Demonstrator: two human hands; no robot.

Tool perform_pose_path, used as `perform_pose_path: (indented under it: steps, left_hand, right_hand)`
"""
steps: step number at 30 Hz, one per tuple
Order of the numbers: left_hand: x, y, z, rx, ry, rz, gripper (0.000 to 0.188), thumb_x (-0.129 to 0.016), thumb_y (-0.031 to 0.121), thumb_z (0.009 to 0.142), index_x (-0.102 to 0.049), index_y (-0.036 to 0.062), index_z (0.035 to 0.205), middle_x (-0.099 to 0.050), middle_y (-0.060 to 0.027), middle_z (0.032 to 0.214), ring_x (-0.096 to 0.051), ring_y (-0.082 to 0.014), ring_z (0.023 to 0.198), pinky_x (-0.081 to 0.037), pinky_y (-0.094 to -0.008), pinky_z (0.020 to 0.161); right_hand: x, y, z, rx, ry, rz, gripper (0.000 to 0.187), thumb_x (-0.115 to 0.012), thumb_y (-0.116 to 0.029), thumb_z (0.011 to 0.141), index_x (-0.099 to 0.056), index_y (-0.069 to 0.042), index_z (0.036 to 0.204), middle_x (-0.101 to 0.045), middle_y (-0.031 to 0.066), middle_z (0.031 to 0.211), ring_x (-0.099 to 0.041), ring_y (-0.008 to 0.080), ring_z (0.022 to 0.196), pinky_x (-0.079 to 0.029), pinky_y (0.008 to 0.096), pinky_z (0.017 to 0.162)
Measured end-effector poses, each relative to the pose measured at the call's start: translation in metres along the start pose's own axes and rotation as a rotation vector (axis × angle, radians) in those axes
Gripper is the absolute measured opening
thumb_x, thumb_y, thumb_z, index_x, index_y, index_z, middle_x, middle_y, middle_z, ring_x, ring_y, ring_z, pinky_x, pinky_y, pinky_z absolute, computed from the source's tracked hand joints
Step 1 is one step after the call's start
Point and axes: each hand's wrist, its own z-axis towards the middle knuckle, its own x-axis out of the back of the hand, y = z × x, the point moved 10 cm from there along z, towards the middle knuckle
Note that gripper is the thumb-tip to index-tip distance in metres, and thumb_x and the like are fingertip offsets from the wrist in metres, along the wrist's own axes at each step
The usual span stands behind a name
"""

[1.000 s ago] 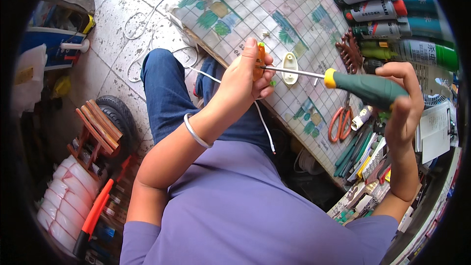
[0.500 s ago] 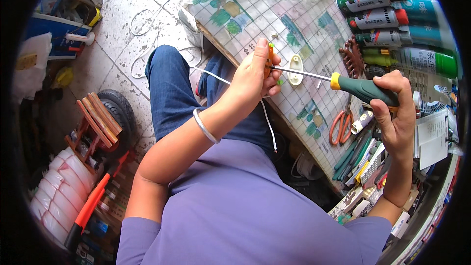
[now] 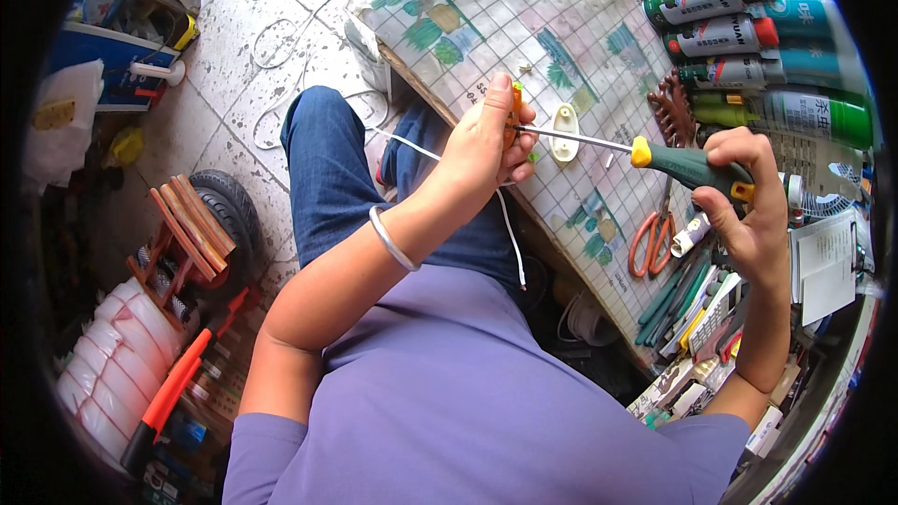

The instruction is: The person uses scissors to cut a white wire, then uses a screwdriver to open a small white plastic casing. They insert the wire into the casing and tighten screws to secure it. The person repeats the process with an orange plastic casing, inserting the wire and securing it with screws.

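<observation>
My left hand (image 3: 484,145) is closed round a small orange piece (image 3: 512,122) with a bright green bit at its top, held over the table's near edge. Its exact kind is hidden by the fingers. A white cable (image 3: 510,229) hangs from below that hand, its cut end loose over my lap. My right hand (image 3: 748,201) grips the rear of a screwdriver (image 3: 687,165) with a green and yellow handle, thumb beneath. The metal shaft runs leftward to the orange piece, where the tip is hidden. Behind the shaft, a cream oval plastic shell (image 3: 563,133) lies on the table.
Red-handled scissors (image 3: 652,241) and a bundle of pens and tools (image 3: 687,304) lie on the table's right side. Spray cans (image 3: 716,37) line the far right. A brown claw-shaped object (image 3: 672,108) sits near them. Cable (image 3: 281,42) loops across the tiled floor at left.
My right hand has shifted slightly left and its fingers have moved round the screwdriver handle, which has turned, showing a yellow patch near its end. My left hand stays in place.
</observation>
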Motion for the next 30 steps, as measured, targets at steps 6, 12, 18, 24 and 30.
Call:
perform_pose_path:
  steps: [6,12,18,24,30]
  left_hand:
    - [-0.002,-0.001,0.001,-0.024,-0.044,-0.003,0.050,-0.041,0.053,0.096,-0.051,0.0037,0.095,-0.045,-0.0028,0.070,-0.037,-0.0095,0.055,-0.036,-0.0256,0.053]
    - [-0.001,0.001,0.000,-0.031,-0.034,-0.010,0.050,-0.041,0.053,0.096,-0.051,0.0036,0.095,-0.045,-0.0028,0.070,-0.037,-0.0098,0.055,-0.036,-0.0256,0.052]
    - [-0.001,-0.001,0.002,-0.035,-0.037,-0.010,0.050,-0.041,0.053,0.096,-0.051,0.0032,0.095,-0.045,-0.0030,0.069,-0.038,-0.0099,0.056,-0.037,-0.0257,0.052]
    - [-0.001,0.002,0.000,-0.043,-0.007,0.007,0.050,-0.041,0.052,0.096,-0.051,0.0031,0.095,-0.045,-0.0035,0.069,-0.038,-0.0105,0.055,-0.037,-0.0263,0.052]
    - [0.001,0.002,0.002,-0.036,-0.035,-0.063,0.049,-0.039,0.051,0.097,-0.050,0.0036,0.098,-0.051,-0.0079,0.076,-0.044,-0.0119,0.058,-0.041,-0.0298,0.056]
  right_hand:
    - [0.003,-0.012,0.004,0.126,0.120,0.061,0.038,-0.069,-0.027,0.084,-0.057,-0.002,0.111,-0.060,0.0117,0.102,-0.058,0.0174,0.086,-0.048,0.0287,0.077]
    - [0.003,-0.002,-0.003,-0.015,0.031,0.036,0.036,-0.064,-0.027,0.087,-0.053,-0.003,0.113,-0.052,0.0105,0.106,-0.053,0.0172,0.095,-0.043,0.0264,0.082]
    - [0.001,0.007,-0.004,-0.101,0.081,0.225,0.052,-0.067,-0.044,0.083,-0.052,-0.005,0.114,-0.050,0.0098,0.109,-0.052,0.0162,0.098,-0.042,0.0267,0.083]
    - [0.004,-0.004,-0.008,-0.019,0.036,0.178,0.038,-0.072,-0.020,0.080,-0.053,-0.003,0.109,-0.049,0.0129,0.112,-0.048,0.0198,0.103,-0.038,0.0276,0.089]
    - [0.023,0.020,-0.011,-0.097,0.235,0.323,0.037,-0.069,-0.025,0.086,-0.056,0.000,0.110,-0.059,0.0114,0.105,-0.057,0.0187,0.099,-0.044,0.0304,0.090]
